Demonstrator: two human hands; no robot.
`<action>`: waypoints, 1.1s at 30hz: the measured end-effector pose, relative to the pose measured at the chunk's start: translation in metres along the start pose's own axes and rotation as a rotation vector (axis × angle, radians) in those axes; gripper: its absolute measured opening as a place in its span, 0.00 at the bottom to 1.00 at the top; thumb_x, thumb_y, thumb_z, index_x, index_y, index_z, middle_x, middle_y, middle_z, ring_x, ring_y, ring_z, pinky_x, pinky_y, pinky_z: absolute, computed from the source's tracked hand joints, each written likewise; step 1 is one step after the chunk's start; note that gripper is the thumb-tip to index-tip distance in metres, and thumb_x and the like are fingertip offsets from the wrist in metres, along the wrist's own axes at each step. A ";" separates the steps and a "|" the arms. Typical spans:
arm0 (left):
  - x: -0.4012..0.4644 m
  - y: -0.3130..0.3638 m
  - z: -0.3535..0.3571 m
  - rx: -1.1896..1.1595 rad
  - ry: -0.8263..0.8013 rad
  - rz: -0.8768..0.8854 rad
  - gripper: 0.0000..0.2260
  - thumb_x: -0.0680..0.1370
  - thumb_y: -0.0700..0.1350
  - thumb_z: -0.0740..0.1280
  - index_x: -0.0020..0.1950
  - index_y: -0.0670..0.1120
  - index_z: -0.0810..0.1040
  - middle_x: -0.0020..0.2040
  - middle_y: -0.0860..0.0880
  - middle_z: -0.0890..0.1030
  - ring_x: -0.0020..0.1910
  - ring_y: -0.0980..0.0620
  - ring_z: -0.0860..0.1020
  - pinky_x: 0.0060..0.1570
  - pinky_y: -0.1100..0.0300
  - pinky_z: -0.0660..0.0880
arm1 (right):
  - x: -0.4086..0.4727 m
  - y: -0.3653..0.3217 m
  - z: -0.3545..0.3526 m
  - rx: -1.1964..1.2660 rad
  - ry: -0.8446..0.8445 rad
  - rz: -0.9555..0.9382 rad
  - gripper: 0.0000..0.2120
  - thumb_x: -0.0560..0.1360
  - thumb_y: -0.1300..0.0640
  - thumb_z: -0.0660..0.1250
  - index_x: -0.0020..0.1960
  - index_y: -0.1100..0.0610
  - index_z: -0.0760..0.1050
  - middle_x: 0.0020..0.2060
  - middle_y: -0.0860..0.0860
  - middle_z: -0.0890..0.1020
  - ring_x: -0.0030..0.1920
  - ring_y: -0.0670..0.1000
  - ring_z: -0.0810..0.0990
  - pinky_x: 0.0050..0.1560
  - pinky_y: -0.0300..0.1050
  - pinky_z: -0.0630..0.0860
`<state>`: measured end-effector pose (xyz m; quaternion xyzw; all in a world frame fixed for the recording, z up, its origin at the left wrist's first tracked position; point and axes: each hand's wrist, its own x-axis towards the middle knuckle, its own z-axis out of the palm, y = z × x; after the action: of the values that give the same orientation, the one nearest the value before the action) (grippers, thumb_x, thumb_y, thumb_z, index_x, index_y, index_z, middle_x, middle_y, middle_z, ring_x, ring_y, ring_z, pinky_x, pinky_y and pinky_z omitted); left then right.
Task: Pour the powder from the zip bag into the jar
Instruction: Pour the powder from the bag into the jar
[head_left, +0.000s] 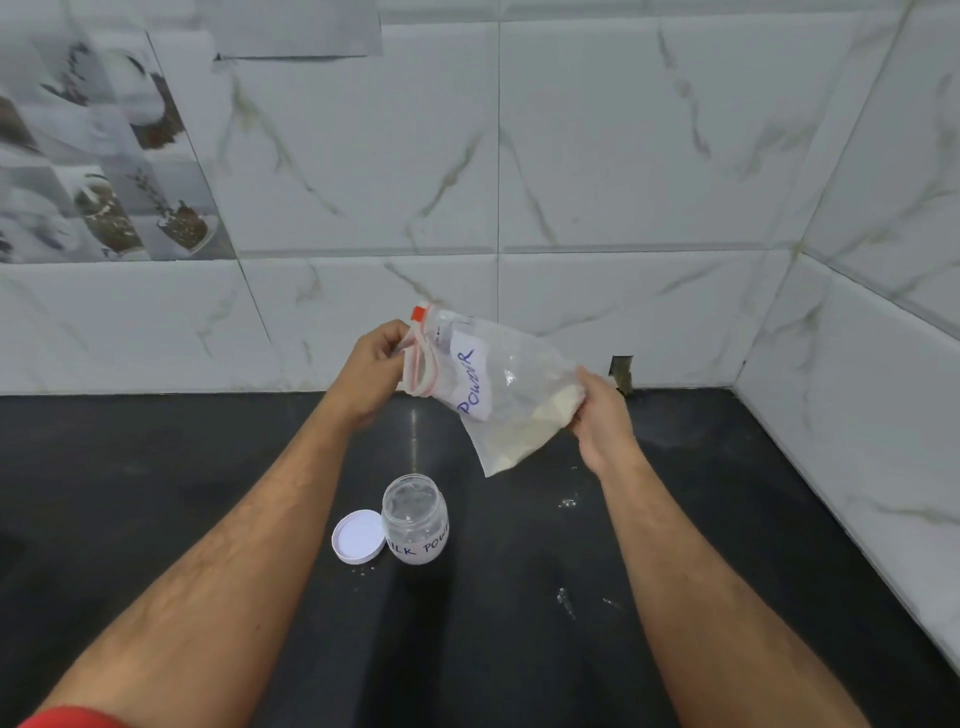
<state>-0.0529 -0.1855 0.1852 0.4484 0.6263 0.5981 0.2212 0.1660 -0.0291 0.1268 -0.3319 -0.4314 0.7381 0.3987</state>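
Broadly, the black countertop (701, 597) fills the lower part of the view and meets a marble-patterned tiled wall (597, 156), and its dark surface shows up a few white specks of spilled powder to the right of the jar.

Above it, both hands hold the zip bag (498, 395) in the air, tipped on a slant with its red zip edge up and to the left and its bottom corner hanging down to the right. That tilt seems meant to keep the pale milk powder (540, 415) settled low, away from the mouth, while the top is being worked. A white label on the bag reads POWDER.

At the zip end, the left hand (376, 366) has its fingers curled, pinching the rim of the opening (which looks partly parted, though I cannot tell how far). On the other side, the right hand (602, 415) has its fingers wrapped around the lower side of the bag, right where the powder sits, likely to steer the load once the tipping starts.

Nearer the person stands the clear jar (414, 517), upright and seemingly empty, ready to receive the powder. Its white lid (358, 536) lies flat and touching the jar on its left, out of the pouring path. Pouring has not yet begun.
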 end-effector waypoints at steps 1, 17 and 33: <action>-0.001 -0.004 -0.005 -0.013 0.010 -0.010 0.11 0.72 0.41 0.68 0.47 0.33 0.75 0.41 0.43 0.77 0.38 0.51 0.75 0.36 0.61 0.73 | -0.002 -0.003 0.003 -0.066 -0.049 -0.020 0.10 0.74 0.52 0.68 0.48 0.59 0.81 0.46 0.54 0.83 0.48 0.53 0.81 0.44 0.46 0.75; -0.016 -0.023 -0.027 -0.212 0.116 -0.061 0.23 0.67 0.50 0.74 0.55 0.37 0.75 0.42 0.45 0.81 0.37 0.53 0.80 0.37 0.62 0.78 | -0.004 -0.007 0.018 -0.212 -0.027 -0.121 0.10 0.75 0.66 0.69 0.36 0.57 0.78 0.36 0.53 0.82 0.40 0.52 0.81 0.44 0.46 0.79; 0.001 0.039 0.006 0.168 0.103 0.074 0.13 0.75 0.45 0.67 0.32 0.45 0.67 0.31 0.50 0.67 0.31 0.55 0.65 0.33 0.60 0.63 | 0.018 0.008 0.009 -0.113 0.189 0.025 0.02 0.79 0.60 0.66 0.47 0.56 0.76 0.51 0.58 0.84 0.49 0.57 0.84 0.41 0.48 0.81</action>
<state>-0.0372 -0.1861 0.2216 0.4569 0.6678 0.5735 0.1283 0.1476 -0.0196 0.1211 -0.4275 -0.4285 0.6829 0.4090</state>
